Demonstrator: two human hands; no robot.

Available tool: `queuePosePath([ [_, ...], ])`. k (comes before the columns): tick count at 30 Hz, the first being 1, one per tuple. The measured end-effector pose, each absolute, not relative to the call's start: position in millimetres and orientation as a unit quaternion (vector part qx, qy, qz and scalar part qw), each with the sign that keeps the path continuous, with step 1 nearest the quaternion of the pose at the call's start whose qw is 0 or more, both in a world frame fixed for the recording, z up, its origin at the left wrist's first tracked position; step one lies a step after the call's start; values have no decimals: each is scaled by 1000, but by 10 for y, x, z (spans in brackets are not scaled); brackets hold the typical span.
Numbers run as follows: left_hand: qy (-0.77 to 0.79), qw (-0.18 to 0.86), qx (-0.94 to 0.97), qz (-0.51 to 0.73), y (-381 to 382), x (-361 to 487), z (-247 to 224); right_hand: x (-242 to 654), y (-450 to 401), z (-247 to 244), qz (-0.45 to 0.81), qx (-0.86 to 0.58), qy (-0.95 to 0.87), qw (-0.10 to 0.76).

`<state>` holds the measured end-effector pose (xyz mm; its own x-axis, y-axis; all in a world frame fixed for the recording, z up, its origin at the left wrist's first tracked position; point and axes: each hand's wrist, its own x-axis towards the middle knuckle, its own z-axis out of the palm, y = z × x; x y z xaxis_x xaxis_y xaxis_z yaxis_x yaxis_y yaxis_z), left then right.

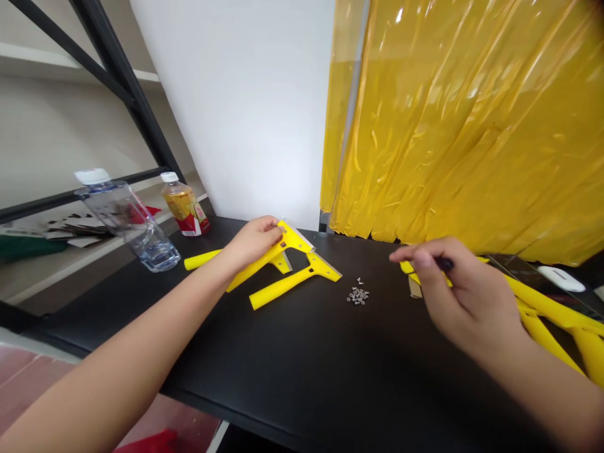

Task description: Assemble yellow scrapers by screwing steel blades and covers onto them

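Observation:
My left hand [258, 239] is closed on a yellow scraper [295, 236] with a metal blade edge, held by the head. Under and beside it lie more yellow scrapers, one [295, 283] in front with its handle toward me. My right hand [457, 289] is raised over the right side of the table, its fingers curled around a small dark thing [444, 264] whose shape is mostly hidden. Between the hands sits a small pile of metal screws and nuts [357, 296]. Yellow pieces [406, 267] show behind the right fingers.
On the black table [283, 371], an empty-looking clear bottle [136, 220] and a red-labelled drink bottle [186, 204] stand at left. Several yellow handles [547, 299] are heaped at right near a white device [561, 278]. A yellow plastic curtain [462, 126] and white panel [255, 113] rise behind.

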<state>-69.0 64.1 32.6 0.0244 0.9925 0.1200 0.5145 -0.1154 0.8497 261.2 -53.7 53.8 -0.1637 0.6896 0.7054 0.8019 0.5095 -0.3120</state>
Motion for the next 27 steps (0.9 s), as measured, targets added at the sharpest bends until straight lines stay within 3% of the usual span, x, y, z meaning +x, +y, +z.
queuePosePath([
  [2,596,297,656,355,708,-734,239,2751,-456,687,-80,-531,-747,393],
  [5,620,253,674,311,777,-815,152,3031,-312,788,-70,-637,-729,239],
  [6,629,235,680,294,793,-838,135,3122,-262,759,-68,-684,-703,181],
  [9,644,183,701,244,816,-874,109,3313,-123,504,-55,-722,-680,113],
  [14,650,125,726,187,786,-859,114,3452,7,111,-55,-740,-667,66],
  [23,632,45,747,200,735,-790,112,4217,109,105,28,-791,-608,-65],
  [27,602,0,758,251,675,-734,165,4292,187,31,46,-770,-636,11],
])
